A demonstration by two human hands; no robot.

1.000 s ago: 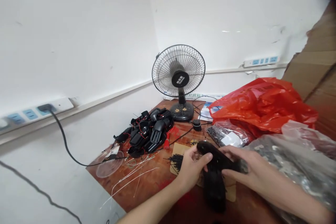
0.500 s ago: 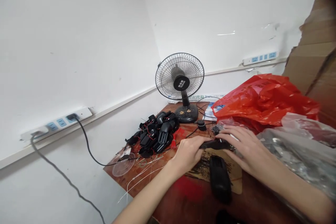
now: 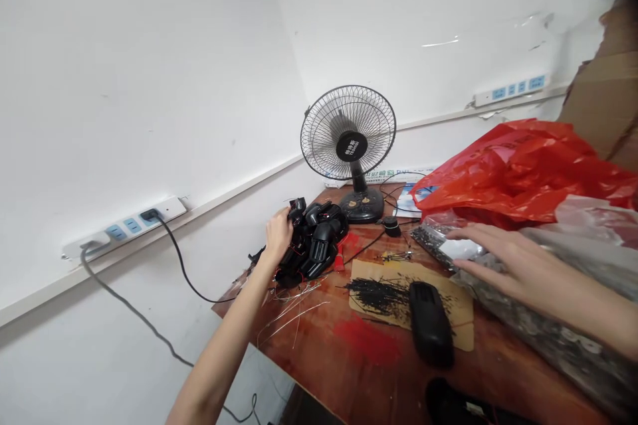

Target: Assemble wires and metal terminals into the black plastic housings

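Observation:
My left hand [image 3: 278,234] reaches far left to a heap of black plastic parts with red wires [image 3: 319,246], its fingers closed on a small black part [image 3: 298,204] at the top of the heap. My right hand [image 3: 493,257] hovers flat with fingers spread over a clear bag of small black pieces [image 3: 434,244] and holds nothing. A long black housing [image 3: 431,322] lies on a cardboard sheet [image 3: 463,315] between the hands. Thin black pins [image 3: 379,292] are scattered beside the housing.
A black desk fan [image 3: 349,139] stands in the corner of the wooden table [image 3: 349,372]. A red plastic bag [image 3: 523,169] and clear bags [image 3: 573,339] fill the right side. Loose white wires [image 3: 294,315] lie near the table's left edge. A wall power strip [image 3: 124,227] has a black cable.
Both hands let go of the black housing, which now lies on the cardboard. My left hand carried a black part left to the heap. My right hand opened and drew right over the clear bag.

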